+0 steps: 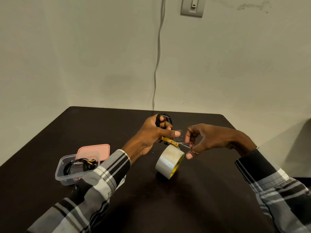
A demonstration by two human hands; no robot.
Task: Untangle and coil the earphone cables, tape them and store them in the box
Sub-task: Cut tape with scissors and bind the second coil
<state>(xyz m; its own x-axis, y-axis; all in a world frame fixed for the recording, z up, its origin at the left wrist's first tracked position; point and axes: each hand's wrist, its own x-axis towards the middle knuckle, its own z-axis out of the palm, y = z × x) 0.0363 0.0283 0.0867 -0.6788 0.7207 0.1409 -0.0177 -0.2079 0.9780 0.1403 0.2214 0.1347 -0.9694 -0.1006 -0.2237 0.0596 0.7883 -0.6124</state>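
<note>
My left hand (151, 133) is shut on a coiled black earphone cable (166, 118), held up above the table's far middle. A small piece of clear tape (179, 133) sticks to my left thumb tip. My right hand (208, 138) pinches the other end of that piece with its fingertips. Just below the hands, scissors (171, 142) with yellow handles point their blades to the right; whether a hand holds them is hidden. A roll of clear tape (168, 162) stands on edge in front of them. At the left, the clear plastic box (62, 177) holds another coiled black earphone (79, 165).
A pink lid (96, 149) lies behind the box, partly under its far rim. The dark table (168, 207) ends at a pale wall. A thin grey wire (157, 64) hangs down the wall to the table's back edge. My checked sleeves cover the near table.
</note>
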